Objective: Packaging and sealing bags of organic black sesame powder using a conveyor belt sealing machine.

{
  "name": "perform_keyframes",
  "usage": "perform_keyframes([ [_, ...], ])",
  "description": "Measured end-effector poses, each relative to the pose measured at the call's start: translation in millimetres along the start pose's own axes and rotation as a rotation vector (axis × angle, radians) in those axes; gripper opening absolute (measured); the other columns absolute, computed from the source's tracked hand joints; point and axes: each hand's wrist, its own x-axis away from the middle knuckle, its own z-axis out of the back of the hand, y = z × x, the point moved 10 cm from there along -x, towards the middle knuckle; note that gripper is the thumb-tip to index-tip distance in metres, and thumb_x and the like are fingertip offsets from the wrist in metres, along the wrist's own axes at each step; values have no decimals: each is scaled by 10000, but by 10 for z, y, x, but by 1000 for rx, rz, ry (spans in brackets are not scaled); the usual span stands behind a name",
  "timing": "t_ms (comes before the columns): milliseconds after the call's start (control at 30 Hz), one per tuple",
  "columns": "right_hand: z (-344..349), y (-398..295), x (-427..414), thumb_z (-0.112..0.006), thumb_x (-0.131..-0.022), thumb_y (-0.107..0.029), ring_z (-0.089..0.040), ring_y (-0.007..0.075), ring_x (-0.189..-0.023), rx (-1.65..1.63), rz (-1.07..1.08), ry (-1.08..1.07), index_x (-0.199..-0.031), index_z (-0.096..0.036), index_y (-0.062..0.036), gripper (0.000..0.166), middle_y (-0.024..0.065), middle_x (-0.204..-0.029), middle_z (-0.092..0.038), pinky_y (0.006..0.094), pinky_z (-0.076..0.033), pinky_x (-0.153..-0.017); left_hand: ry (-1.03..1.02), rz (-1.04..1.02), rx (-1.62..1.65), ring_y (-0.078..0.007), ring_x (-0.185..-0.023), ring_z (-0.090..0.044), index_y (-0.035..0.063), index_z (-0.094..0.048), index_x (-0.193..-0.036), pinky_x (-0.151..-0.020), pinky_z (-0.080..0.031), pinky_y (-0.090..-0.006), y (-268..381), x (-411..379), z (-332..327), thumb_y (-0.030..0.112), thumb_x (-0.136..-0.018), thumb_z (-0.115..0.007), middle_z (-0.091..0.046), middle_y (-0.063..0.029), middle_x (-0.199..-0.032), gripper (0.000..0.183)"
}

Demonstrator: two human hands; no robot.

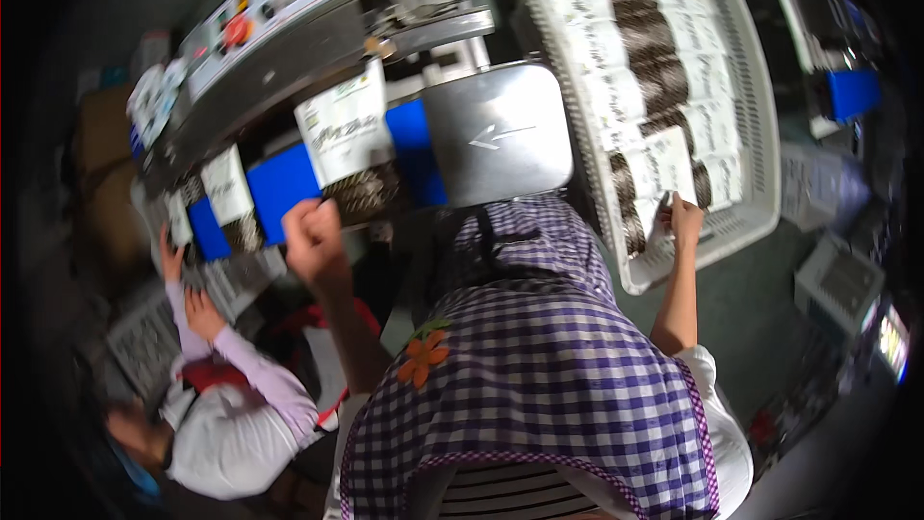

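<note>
My right hand (684,220) reaches over the near part of a white plastic crate (758,166), its fingers closed on the edge of a white and brown patterned packet (665,162). Rows of similar packets fill much of the crate. My left hand (315,235) is curled just in front of the blue conveyor belt (281,188), beside a packet (350,133) lying on the belt; whether it touches that packet cannot be told. Farther left, more packets (229,188) lie on the belt. A metal plate (505,133) with an arrow mark adjoins the belt's right end.
Behind the belt stands a machine with a control panel (234,25) and a red button (237,29). A co-worker (231,419) is at the lower left, both hands near the belt's far left end. A grey box (837,278) stands to the right of the crate.
</note>
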Motion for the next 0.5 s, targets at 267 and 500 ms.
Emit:
perform_keyframes([
  [267, -627, -95, -791, -657, -794, -381, -597, 189, -859, -685, -341, -551, -1118, -570, 5, 511, 62, -1024, -631, 333, -469, -772, -565, -14, 134, -76, -535, -484, 35, -565, -944, -491, -398, -218, 547, 987, -1028, 56, -770, -658, -541, -29, -656, 198],
  [500, 684, -2670, 997, -601, -865, -200, -557, 80, -779, -244, 761, -57, -1029, -594, 59, 306, 62, -898, -634, 208, -431, -696, -716, 12, 330, -152, -753, -580, 11, -530, -1035, -668, -475, -282, 657, 1173, -1075, 175, -745, -705, -601, -97, -857, 376],
])
